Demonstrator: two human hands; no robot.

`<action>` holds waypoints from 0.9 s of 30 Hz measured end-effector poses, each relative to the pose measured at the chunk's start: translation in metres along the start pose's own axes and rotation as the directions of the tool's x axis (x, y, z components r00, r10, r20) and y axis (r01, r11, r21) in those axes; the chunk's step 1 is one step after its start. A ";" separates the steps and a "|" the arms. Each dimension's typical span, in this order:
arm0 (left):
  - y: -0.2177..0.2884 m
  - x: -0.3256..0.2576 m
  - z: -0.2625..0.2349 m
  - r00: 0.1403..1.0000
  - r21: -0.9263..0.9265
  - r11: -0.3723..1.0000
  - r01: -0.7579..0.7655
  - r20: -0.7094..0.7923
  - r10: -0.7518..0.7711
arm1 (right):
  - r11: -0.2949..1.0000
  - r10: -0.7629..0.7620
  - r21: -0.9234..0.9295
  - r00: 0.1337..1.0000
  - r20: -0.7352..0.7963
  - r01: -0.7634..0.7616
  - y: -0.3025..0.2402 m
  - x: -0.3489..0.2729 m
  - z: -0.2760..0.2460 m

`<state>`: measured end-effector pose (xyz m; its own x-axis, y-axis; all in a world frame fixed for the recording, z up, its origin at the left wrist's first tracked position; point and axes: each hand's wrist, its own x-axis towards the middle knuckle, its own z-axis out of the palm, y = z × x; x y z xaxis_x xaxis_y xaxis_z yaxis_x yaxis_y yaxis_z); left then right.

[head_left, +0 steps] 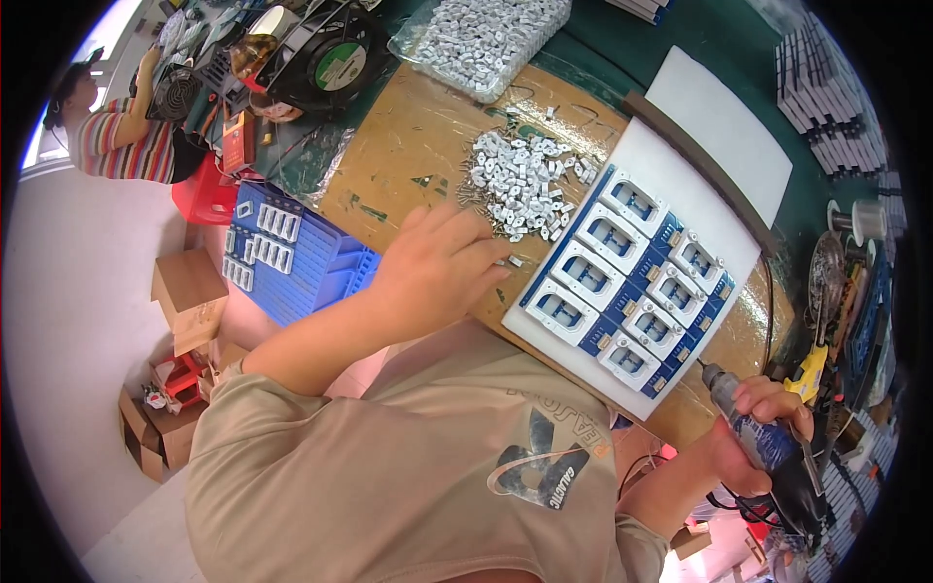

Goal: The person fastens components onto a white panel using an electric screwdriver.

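Note:
My left hand (442, 260) is at the near left edge of a heap of small white clips (525, 185). Its fingers are curled together, and whatever they may hold is hidden; one loose white piece lies by the fingertips. In my right hand (758, 432) is an electric screwdriver (724, 389), its bit pointing to the near right edge of a blue circuit panel (637, 279). White rectangular frames (614, 238) sit on that panel in two rows. Small round clips or screw heads show on some frames of the right row. Under the panel lies a white foam board (539, 330).
A clear tray of white clips (486, 39) stands at the back. Beyond the foam board runs a dark bar (700, 170). A blue crate (311, 262) holds finished-looking panels at left, near a fan (340, 63) and cardboard boxes (190, 296). Another person (126, 136) works far left.

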<state>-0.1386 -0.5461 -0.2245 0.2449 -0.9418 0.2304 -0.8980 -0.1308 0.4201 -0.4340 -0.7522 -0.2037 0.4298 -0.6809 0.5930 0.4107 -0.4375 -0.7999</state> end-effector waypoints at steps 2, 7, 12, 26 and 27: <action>0.000 -0.001 0.001 0.999 -0.046 0.999 0.011 -0.040 -0.013 | 1.000 0.000 0.025 1.000 0.005 0.000 0.004 -0.001 0.000; 0.001 0.004 0.015 0.998 -0.088 0.995 -0.043 -0.055 0.038 | 1.000 0.007 0.027 1.000 0.008 -0.008 -0.001 0.000 0.001; 0.003 0.005 0.011 0.999 -0.101 0.994 0.035 -0.013 -0.037 | 0.999 0.010 0.045 1.000 0.017 -0.011 0.005 0.000 0.001; -0.005 -0.005 0.007 0.999 -0.071 0.997 0.026 -0.042 -0.029 | 0.998 0.021 0.057 0.999 0.038 -0.023 0.001 -0.001 -0.001; -0.006 -0.005 0.005 0.999 -0.069 0.997 0.026 -0.043 -0.029 | 0.998 0.020 0.058 0.999 0.038 -0.022 0.001 -0.001 -0.001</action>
<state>-0.1361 -0.5427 -0.2329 0.2865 -0.9234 0.2552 -0.8637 -0.1337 0.4860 -0.4347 -0.7525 -0.2051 0.4685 -0.6666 0.5798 0.4468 -0.3874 -0.8064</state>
